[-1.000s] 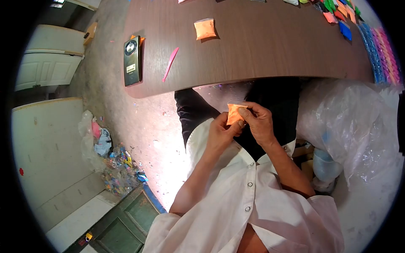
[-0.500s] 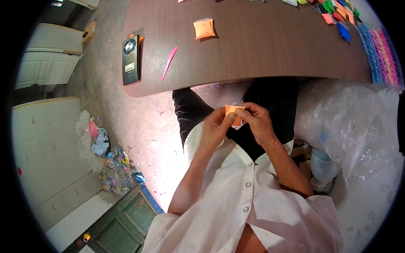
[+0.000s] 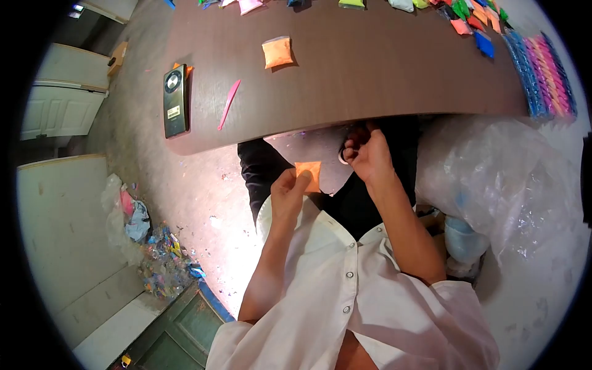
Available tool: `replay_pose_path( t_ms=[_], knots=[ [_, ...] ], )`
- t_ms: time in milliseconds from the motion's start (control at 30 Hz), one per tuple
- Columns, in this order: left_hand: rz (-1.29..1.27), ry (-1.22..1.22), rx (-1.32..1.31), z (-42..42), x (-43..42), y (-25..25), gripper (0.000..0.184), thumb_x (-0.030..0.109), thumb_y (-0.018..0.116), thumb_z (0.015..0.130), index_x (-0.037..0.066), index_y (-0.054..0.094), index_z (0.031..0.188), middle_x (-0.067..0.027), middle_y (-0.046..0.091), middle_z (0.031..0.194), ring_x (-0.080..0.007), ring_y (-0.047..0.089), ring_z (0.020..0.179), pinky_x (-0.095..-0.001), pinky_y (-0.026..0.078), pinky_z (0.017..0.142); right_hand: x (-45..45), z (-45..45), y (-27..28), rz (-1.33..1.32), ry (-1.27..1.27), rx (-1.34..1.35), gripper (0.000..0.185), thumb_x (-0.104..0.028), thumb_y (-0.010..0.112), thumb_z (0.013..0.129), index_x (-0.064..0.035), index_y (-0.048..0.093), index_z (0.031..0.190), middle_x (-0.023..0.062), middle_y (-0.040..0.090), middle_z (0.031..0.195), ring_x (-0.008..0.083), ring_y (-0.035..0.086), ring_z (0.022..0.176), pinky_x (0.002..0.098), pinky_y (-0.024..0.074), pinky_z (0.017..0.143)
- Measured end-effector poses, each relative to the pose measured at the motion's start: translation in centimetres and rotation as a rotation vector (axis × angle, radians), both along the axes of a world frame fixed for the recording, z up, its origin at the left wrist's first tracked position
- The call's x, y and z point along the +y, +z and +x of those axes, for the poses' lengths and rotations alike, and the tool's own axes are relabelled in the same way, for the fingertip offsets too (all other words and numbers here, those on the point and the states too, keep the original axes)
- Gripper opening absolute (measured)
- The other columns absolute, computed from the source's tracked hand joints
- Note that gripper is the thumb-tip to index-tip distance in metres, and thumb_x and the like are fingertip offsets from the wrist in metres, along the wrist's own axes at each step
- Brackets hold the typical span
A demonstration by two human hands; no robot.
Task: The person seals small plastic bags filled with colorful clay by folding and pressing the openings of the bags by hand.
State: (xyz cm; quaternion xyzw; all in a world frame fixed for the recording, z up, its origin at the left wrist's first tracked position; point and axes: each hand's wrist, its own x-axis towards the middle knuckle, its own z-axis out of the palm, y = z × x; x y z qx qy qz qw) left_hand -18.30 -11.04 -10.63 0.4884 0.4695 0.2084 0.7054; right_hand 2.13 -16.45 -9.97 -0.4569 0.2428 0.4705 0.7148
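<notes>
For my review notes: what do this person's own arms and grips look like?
The left grip and right grip are bare human hands, without gloves. Loose, short white sleeves, part of a white button-front shirt, leave the forearms uncovered. No watch or bracelet is visible on either arm.

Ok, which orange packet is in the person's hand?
The orange packet pinched in the left hand, off the table. Other orange packets, such as the lone one, lie on the table, untouched.
</notes>
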Motion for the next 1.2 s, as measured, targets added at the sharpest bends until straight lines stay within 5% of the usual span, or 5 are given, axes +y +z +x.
replay_pose_path(
  t_ms=[167,467,567,867,1200],
  knots=[
    [0.018,-0.006,0.007,-1.0,0.0,-1.6,0.020,0.021,0.070,0.097,0.002,0.068,0.099,-0.0004,0.067,0.084,-0.0069,0.059,0.074,-0.0225,0.044,0.067,1.7,0.7,1.5,0.010,-0.023,0.041,0.021,-0.037,0.054,0.100,-0.0176,0.057,0.106,-0.0015,0.058,0.097,0.0126,0.052,0.077,0.0304,0.0427,0.065],
    [-0.018,0.030,-0.023,-1.6,0.8,-0.9,0.024,0.024,0.070,0.097,0.002,0.069,0.103,-0.0024,0.070,0.086,-0.0078,0.061,0.074,-0.0232,0.047,0.068,-2.4,-1.5,3.3,0.161,0.153,0.218,0.048,-0.062,0.056,0.096,-0.0153,0.060,0.086,-0.0026,0.047,0.064,0.0112,0.044,0.057,0.0252,0.0356,0.051],
    [-0.002,0.024,-0.029,-1.4,1.3,-0.4,0.024,0.024,0.069,0.097,0.002,0.069,0.105,-0.0026,0.070,0.089,-0.0079,0.062,0.077,-0.0238,0.048,0.071,-3.6,-2.4,4.1,0.267,0.315,0.231,0.048,-0.060,0.058,0.097,-0.0132,0.060,0.084,-0.0020,0.048,0.064,0.0109,0.044,0.056,0.0256,0.0359,0.051],
    [0.027,-0.002,-0.166,0.4,1.0,2.3,0.022,0.016,0.068,0.097,-0.001,0.068,0.111,-0.0012,0.068,0.098,-0.0071,0.061,0.090,-0.0233,0.048,0.083,-3.3,-4.4,1.5,0.003,0.620,-0.659,0.031,-0.035,0.061,0.103,-0.0046,0.068,0.105,-0.0023,0.062,0.079,0.0050,0.055,0.067,0.0205,0.0453,0.062],
    [0.070,-0.012,-0.090,0.8,0.4,2.6,0.022,0.021,0.066,0.101,0.000,0.071,0.103,0.0029,0.066,0.089,-0.0039,0.056,0.082,-0.0208,0.044,0.075,-3.7,-5.7,1.4,0.032,0.698,-0.847,0.022,-0.021,0.067,0.097,0.0008,0.071,0.099,-0.0020,0.062,0.079,0.0053,0.054,0.070,0.0238,0.0453,0.063]
  ],
)
